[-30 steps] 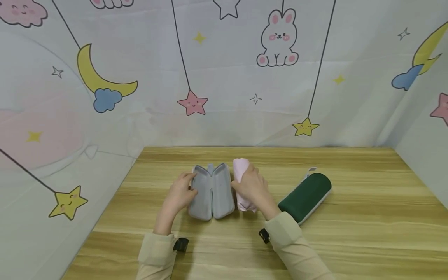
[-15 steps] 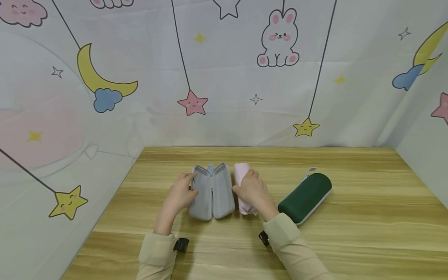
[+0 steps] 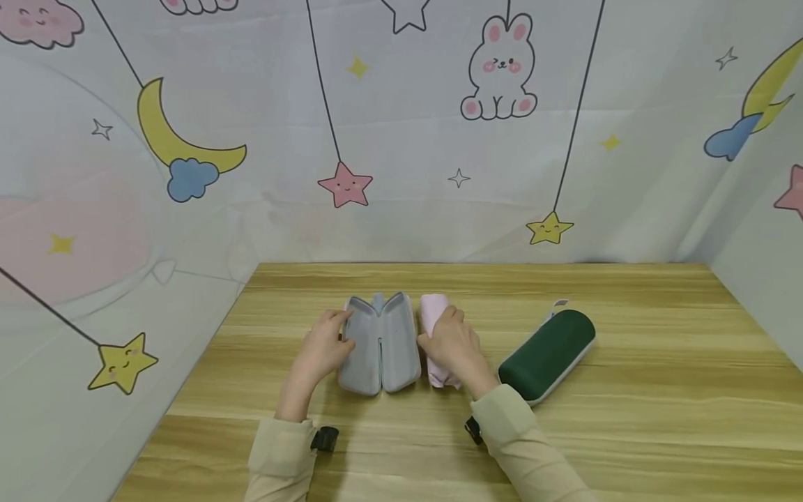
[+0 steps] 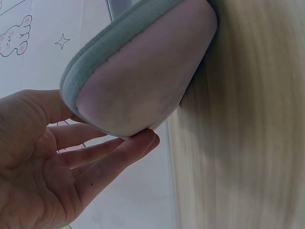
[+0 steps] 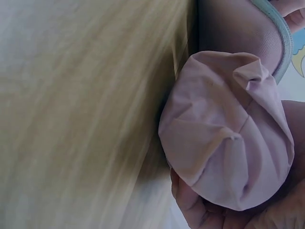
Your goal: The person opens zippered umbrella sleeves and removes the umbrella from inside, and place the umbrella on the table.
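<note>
A zip case with a grey lining [image 3: 398, 348] and pink outside [image 4: 143, 76] lies spread apart on the table, both halves facing up. My left hand [image 3: 325, 343] holds its left half by the rim, with fingertips against the pink shell in the left wrist view. Just right of the case, my right hand [image 3: 453, 341] grips a pink rolled cloth bundle [image 3: 433, 310] from above. Pleated, tucked fabric shows at the bundle's near end in the right wrist view. The bundle lies along the case's right side, and its middle is covered by the hand.
A closed dark green case [image 3: 548, 354] with a grey edge and a small strap [image 3: 558, 305] lies slantwise to the right. Wood-grain table [image 3: 659, 390] surrounds these things. A printed white cloth [image 3: 414, 216] hangs behind and at the sides.
My right hand has drawn the pink cloth bundle slightly towards me and a little right. The left hand and the spread case stay where they were.
</note>
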The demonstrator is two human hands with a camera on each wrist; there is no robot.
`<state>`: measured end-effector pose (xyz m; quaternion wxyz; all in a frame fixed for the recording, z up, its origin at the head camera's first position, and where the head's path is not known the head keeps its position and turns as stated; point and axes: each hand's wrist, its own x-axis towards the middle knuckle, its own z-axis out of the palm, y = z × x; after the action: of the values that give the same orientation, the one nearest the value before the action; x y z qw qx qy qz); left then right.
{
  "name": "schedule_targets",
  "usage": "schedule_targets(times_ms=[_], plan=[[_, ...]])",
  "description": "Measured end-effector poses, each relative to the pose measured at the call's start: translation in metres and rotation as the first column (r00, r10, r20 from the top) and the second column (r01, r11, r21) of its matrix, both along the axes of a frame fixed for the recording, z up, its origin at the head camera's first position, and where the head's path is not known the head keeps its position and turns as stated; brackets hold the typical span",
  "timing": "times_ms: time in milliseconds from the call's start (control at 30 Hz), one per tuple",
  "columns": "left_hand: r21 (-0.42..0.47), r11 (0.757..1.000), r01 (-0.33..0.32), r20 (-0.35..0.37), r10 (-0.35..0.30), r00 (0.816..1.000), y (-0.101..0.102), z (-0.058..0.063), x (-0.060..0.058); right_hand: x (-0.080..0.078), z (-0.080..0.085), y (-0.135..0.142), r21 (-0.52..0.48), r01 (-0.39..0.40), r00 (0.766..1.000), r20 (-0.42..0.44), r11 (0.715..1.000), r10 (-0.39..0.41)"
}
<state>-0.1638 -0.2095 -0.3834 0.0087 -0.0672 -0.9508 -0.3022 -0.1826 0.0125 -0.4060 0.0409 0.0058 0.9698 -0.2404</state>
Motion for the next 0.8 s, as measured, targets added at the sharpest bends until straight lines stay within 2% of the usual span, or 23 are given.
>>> schedule_targets(times_ms=[333,500,800], plan=[[0.007,1.0,0.004,0.002,-0.004,1.0,0.0002,-0.0007,-0.0008,0.0037,0.001,0.0012,0.014,0.007,1.0,0.008,1.0,-0.007],[0.015,1.0,0.004,0.022,-0.004,1.0,-0.0008,0.0018,0.001,0.0051,0.0012,0.0002,0.005,0.025,0.999,0.037,1.0,-0.025],[0.028,1.0,-0.007,0.033,0.006,0.999,-0.0045,0.0071,0.0037,0.0066,0.0016,0.0015,-0.001,0.025,0.999,0.038,1.0,-0.025]])
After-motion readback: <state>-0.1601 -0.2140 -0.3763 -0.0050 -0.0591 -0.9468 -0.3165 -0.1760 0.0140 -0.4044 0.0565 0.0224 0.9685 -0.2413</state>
